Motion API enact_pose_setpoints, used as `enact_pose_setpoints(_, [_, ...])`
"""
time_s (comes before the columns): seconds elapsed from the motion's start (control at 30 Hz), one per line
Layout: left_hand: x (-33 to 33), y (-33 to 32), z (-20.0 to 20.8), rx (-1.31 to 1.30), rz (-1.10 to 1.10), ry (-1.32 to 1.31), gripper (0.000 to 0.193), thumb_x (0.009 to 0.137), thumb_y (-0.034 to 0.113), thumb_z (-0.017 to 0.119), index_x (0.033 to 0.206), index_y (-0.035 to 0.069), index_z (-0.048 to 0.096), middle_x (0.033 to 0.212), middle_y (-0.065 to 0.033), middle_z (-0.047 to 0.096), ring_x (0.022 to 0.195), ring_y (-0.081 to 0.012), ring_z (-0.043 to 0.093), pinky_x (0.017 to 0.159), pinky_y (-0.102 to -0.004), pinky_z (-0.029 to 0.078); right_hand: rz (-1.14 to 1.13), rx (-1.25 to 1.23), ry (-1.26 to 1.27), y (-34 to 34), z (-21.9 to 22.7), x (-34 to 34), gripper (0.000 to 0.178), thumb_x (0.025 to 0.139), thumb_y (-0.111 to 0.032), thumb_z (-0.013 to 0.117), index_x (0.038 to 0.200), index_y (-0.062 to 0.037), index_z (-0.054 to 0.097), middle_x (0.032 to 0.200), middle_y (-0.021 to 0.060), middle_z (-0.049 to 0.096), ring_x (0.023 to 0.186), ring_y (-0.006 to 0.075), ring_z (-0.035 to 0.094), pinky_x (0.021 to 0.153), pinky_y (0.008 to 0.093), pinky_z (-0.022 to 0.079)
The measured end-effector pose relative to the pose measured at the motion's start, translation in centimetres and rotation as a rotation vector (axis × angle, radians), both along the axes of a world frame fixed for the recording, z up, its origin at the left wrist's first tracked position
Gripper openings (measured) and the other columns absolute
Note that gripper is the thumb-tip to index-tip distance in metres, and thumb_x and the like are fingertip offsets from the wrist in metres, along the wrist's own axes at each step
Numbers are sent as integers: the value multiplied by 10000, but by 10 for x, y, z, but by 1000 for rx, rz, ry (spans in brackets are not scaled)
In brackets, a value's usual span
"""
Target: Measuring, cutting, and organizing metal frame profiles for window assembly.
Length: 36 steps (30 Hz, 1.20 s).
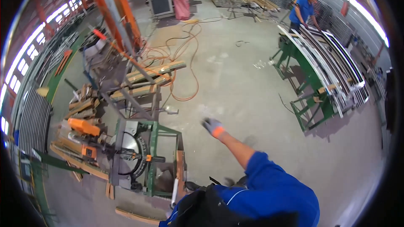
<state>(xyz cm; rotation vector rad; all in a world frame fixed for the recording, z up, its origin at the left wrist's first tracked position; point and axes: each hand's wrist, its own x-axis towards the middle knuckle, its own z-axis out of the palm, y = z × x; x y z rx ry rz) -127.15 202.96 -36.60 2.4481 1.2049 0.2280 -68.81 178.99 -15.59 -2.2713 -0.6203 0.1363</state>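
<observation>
1. Right hand: the grey-gloved right hand (213,128) with an orange cuff is at the centre of the frame, over the concrete floor (231,75). The fingers are blurred; whether they are released or clenched cannot be told.
2. Saw: the orange-and-black mitre saw with a round steel blade (129,143) is at the lower left, well apart from the right hand. A green metal stand (153,145) runs along its right side.
3. Hose: a thin orange hose (184,100) lies in loops on the floor, upper left of centre.
4. Desk: a green metal desk (309,65) at the upper right carries long white and dark profiles (332,56). A co-worker in blue (299,12) leans over its far end.
</observation>
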Motion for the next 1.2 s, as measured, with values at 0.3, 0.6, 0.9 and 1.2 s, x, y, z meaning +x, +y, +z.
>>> enact_pose_setpoints(0.3, [316, -232, 41, -605, -68, 52, 613, 952, 567, 412, 757, 42, 662, 643, -100, 643, 632, -256, 637, 585, -397, 467, -957, 200, 607, -548, -102, -194, 267, 934, -260, 566, 1017, -37, 688, 774, 72, 683, 647, 135, 625, 606, 282, 522])
enact_pose_setpoints(0.6, [580, -513, 109, -1068, -461, -127, 656, 925, 631, 432, 738, 25, 598, 535, -50, 514, 435, -150, 492, 413, -283, 389, -891, 169, 242, -642, 54, -92, 372, 886, -303, 595, 1183, -79, 604, 1023, 174, 672, 975, 356, 626, 872, 424, 490])
enact_pose_setpoints(0.9, [739, -863, 135, -595, -1545, 272, 441, 975, 413, 429, 911, 70, 699, 747, -189, 673, 657, -336, 648, 645, -429, 516, -717, -372, -195, -830, 134, 45, 576, 752, -320, 703, 1262, -99, 549, 1338, 140, 494, 1252, 343, 440, 1036, 465, 364])
enact_pose_setpoints(1.2, [824, -1161, 271, -269, -1898, 957, 670, 883, 651, 431, 918, 32, 686, 901, -211, 688, 878, -361, 659, 776, -425, 502, -726, -632, 285, -1079, 82, 56, 472, 789, -396, 643, 1174, -132, 575, 1121, 114, 596, 1155, 308, 520, 995, 477, 371])
